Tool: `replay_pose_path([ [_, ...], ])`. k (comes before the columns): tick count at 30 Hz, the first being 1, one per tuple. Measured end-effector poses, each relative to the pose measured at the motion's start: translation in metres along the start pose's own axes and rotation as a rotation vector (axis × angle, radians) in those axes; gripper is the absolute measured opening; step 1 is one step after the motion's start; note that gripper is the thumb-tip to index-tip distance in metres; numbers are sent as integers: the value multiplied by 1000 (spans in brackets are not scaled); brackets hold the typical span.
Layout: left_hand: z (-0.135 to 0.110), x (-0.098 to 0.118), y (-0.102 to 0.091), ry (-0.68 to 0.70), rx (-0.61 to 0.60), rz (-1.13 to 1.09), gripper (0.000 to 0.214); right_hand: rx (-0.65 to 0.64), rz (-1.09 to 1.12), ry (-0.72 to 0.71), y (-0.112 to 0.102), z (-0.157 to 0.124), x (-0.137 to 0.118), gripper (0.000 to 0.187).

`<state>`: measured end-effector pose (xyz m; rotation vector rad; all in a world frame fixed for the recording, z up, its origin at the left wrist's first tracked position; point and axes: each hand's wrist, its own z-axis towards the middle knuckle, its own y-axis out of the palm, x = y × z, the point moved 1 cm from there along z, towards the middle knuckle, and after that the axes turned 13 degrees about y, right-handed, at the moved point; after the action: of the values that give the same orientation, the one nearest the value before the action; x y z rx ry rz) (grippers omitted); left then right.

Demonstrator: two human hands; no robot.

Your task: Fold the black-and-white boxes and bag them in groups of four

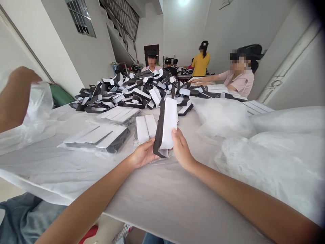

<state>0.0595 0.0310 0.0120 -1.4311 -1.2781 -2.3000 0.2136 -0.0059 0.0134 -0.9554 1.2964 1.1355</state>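
Between my two hands I hold a long black and white paper box (169,123), tilted upright above the table. My left hand (143,154) has its fingers and thumb around the box's lower left side. On the other side my right hand (182,147) presses its thumb against the white face, with its other fingers partly hidden. Just behind the box, a clear bag holding white boxes (146,127) lies flat. To the left rests another bagged set of white boxes with dark sides (98,135).
A large heap of black and white boxes (134,89) covers the table's far side. Clear plastic bags (269,166) are piled at right. A co-worker's arm (15,98) reaches in at left beside plastic. Another person in pink (241,79) sits at far right.
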Motion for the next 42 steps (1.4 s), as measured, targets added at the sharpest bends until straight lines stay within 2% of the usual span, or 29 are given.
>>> replay_pose_path([
  [3, -1, 2, 4, 19, -8, -4, 39, 35, -30, -60, -3, 5, 0, 38],
  [7, -1, 3, 5, 91, 11, 61, 45, 40, -52, -51, -9, 13, 0, 45],
  [13, 0, 4, 3, 219, 126, 169, 59, -30, -177, -37, -15, 18, -9, 38],
  [18, 0, 4, 0, 255, 145, 135, 63, -94, -201, 79, -17, 25, -11, 59],
  [21, 0, 5, 1, 266, 136, 134, 60, -111, -87, 169, -18, 29, -11, 64],
  [24, 0, 6, 2, 252, 124, 132, 58, -176, -47, 181, -17, 28, -10, 63],
  [29, -2, 8, 4, 265, 131, 166, 55, -210, -211, 86, -17, 23, -10, 62],
  [33, -3, 10, 8, 274, 135, 163, 56, -228, -225, 44, -18, 21, -14, 58],
  [37, -2, 11, 6, 251, 135, 181, 54, -201, -327, -13, -20, 19, -20, 57],
  [42, -1, 10, -5, 191, 104, 171, 48, -168, -624, -242, -16, 6, -31, 57],
])
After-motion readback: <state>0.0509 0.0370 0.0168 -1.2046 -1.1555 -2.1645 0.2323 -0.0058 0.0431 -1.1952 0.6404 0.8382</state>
